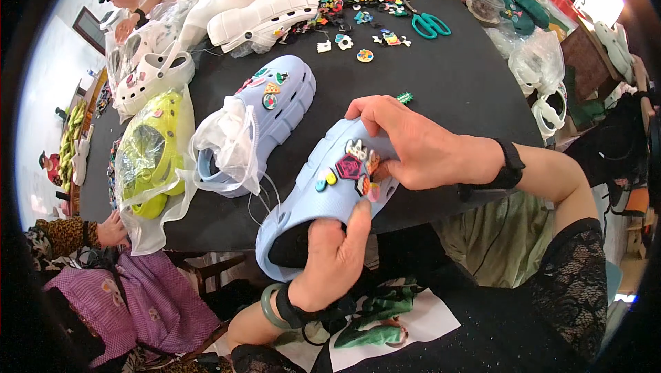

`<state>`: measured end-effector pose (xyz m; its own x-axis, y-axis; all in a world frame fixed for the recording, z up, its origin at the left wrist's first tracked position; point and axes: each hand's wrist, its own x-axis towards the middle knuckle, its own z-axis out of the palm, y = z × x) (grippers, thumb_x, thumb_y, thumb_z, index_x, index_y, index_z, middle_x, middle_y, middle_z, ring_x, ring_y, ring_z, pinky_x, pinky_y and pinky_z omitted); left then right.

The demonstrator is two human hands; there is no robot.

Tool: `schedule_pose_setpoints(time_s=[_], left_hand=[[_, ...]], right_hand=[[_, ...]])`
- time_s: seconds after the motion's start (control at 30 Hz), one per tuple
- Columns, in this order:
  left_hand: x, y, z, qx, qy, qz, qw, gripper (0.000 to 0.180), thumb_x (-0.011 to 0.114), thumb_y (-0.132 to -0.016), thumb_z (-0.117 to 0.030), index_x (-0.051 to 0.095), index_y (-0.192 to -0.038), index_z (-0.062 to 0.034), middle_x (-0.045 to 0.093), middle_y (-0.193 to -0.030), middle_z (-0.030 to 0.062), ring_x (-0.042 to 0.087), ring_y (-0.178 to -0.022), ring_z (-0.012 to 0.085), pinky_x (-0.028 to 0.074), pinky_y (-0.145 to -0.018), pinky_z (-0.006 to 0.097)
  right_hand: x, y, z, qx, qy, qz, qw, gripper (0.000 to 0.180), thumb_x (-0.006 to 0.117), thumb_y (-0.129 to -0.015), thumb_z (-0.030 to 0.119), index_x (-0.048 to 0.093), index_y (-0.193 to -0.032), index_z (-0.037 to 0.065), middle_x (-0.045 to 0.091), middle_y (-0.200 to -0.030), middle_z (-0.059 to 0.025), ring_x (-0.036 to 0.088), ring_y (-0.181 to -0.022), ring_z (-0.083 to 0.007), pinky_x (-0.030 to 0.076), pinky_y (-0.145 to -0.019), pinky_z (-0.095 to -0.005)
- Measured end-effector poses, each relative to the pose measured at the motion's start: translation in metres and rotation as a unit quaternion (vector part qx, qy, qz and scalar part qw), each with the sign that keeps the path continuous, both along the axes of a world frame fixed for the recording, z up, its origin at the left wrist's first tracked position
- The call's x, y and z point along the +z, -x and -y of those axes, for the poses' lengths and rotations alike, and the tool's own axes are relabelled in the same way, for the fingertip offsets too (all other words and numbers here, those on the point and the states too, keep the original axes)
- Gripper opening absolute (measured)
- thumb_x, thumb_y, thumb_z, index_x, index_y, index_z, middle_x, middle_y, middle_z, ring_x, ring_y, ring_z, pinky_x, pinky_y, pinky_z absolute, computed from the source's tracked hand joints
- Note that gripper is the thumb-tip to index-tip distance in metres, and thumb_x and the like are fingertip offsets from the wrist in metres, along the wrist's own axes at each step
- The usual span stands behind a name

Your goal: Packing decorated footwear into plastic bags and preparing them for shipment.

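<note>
A light blue clog [313, 197] is tilted at the table's near edge, its toe away from me. My left hand [329, 259] reaches into its foot opening, the fingers hidden inside and the thumb on the upper. Over the toe, my right hand [416, 146] curls its index finger round the far side, with its thumb beside a cluster of charms [350, 166]. Whether that thumb pinches a charm cannot be made out. Another light blue clog [289, 94] stands to the left, charms on its toe and a white plastic bag [231, 142] in its opening.
Left lies a lime green clog [148, 160] in clear plastic. Farther back are a white clog [268, 18], many loose charms [337, 5] and teal scissors [432, 25]. A small green charm [405, 98] lies beyond my right hand. Another person's hand [111, 230] touches the left table edge.
</note>
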<state>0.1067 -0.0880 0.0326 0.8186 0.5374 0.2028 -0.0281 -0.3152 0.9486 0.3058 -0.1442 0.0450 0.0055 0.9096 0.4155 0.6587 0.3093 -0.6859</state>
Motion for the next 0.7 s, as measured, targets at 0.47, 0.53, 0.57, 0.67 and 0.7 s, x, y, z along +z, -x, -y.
schedule_pose_setpoints(time_s=[0.47,0.53,0.57,0.67,0.7], left_hand=[[0.035,0.049,-0.060,0.141,-0.371,-0.018,0.918,0.011,0.057,-0.085,-0.001,0.064,-0.093,0.0010,0.067,-0.087,0.0124,0.064,-0.084,0.0277,0.049,-0.079,0.034],[0.029,0.055,-0.096,0.233,-0.377,-0.005,0.897,0.025,0.056,-0.081,0.003,0.059,-0.105,0.0016,0.059,-0.109,0.0188,0.054,-0.106,0.0350,0.041,-0.093,0.040],[0.023,0.056,-0.115,0.254,-0.402,-0.038,0.879,0.036,0.058,-0.079,0.001,0.054,-0.115,0.0002,0.052,-0.121,0.0207,0.047,-0.115,0.0366,0.036,-0.099,0.041],[0.001,0.080,-0.163,0.138,-0.327,-0.083,0.931,0.071,0.069,-0.075,-0.008,0.036,-0.137,-0.0036,0.045,-0.130,0.0215,0.043,-0.121,0.0353,0.032,-0.104,0.039],[-0.002,0.078,-0.166,0.113,-0.266,-0.074,0.954,0.077,0.073,-0.073,-0.011,0.033,-0.139,-0.0039,0.045,-0.131,0.0212,0.043,-0.122,0.0340,0.032,-0.104,0.039]], right_hand=[[-0.022,0.028,0.029,-0.025,-0.182,0.236,0.954,0.041,0.070,-0.068,0.016,0.054,-0.105,0.006,0.049,-0.119,-0.0140,0.046,-0.117,-0.0309,0.038,-0.096,-0.0505],[-0.031,0.048,0.038,0.065,-0.181,0.343,0.919,0.036,0.061,-0.076,0.017,0.053,-0.109,0.007,0.048,-0.123,-0.0137,0.046,-0.119,-0.0287,0.033,-0.100,-0.0522],[-0.031,0.057,0.036,0.088,-0.170,0.367,0.910,0.037,0.057,-0.079,0.017,0.052,-0.113,0.006,0.047,-0.126,-0.0142,0.045,-0.121,-0.0273,0.028,-0.103,-0.0520],[-0.027,0.082,0.013,0.118,-0.173,0.394,0.895,0.043,0.052,-0.081,0.019,0.047,-0.122,0.006,0.044,-0.134,-0.0136,0.042,-0.125,-0.0233,0.024,-0.105,-0.0501],[-0.029,0.083,0.003,0.080,-0.172,0.448,0.874,0.045,0.053,-0.080,0.018,0.047,-0.123,0.007,0.045,-0.133,-0.0121,0.042,-0.125,-0.0219,0.025,-0.102,-0.0485]])
